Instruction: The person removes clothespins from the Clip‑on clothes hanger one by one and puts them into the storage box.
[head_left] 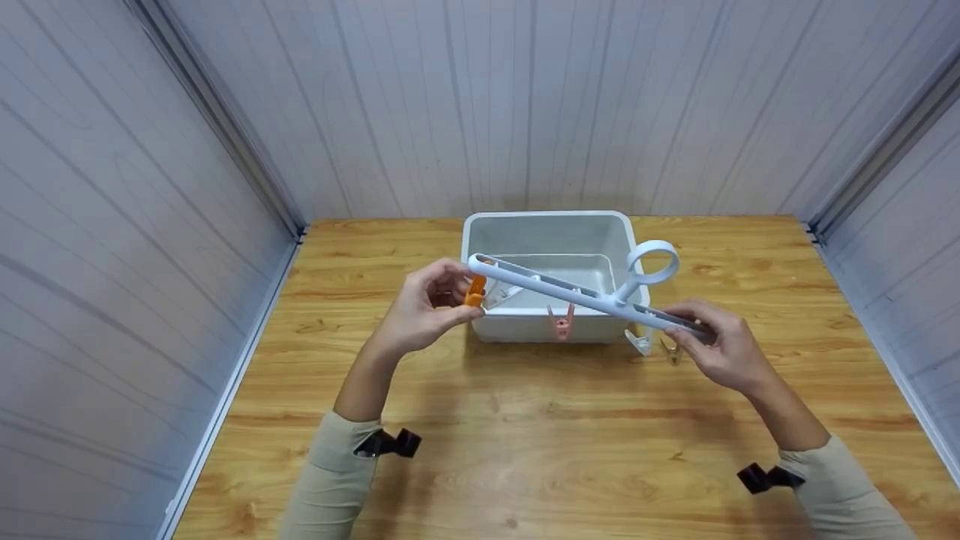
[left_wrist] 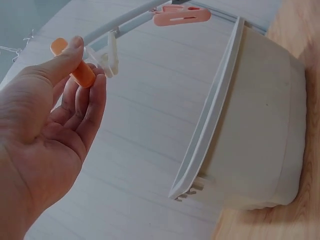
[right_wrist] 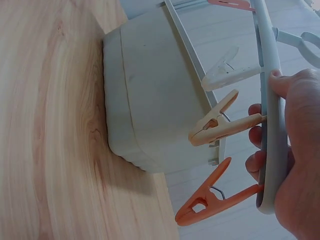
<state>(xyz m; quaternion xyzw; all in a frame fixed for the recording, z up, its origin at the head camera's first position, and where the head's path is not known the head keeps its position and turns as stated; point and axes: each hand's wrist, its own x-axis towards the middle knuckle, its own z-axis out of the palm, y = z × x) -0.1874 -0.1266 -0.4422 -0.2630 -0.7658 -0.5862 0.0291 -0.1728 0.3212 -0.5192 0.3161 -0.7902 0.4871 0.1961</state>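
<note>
Clothespin hanger (head_left: 570, 294), a pale bar with a ring hook (head_left: 652, 264), is held slanting in the air over the near rim of the white tub (head_left: 547, 225), gripped at both ends. The left hand (head_left: 427, 307) pinches an orange peg (head_left: 474, 291) at the bar's left end between thumb and fingertips (left_wrist: 75, 47); the other fingers are loosely curled beneath it. The right hand (head_left: 720, 341) wraps its fingers (right_wrist: 257, 162) and thumb round the bar's right end. From that end hang a white peg (right_wrist: 225, 72), a beige peg (right_wrist: 217, 125) and another orange peg (right_wrist: 210, 197); a pink peg (head_left: 561, 322) dangles mid-bar. The tub stands on the wooden table (head_left: 525, 450), against the panelled wall (head_left: 525, 97).
</note>
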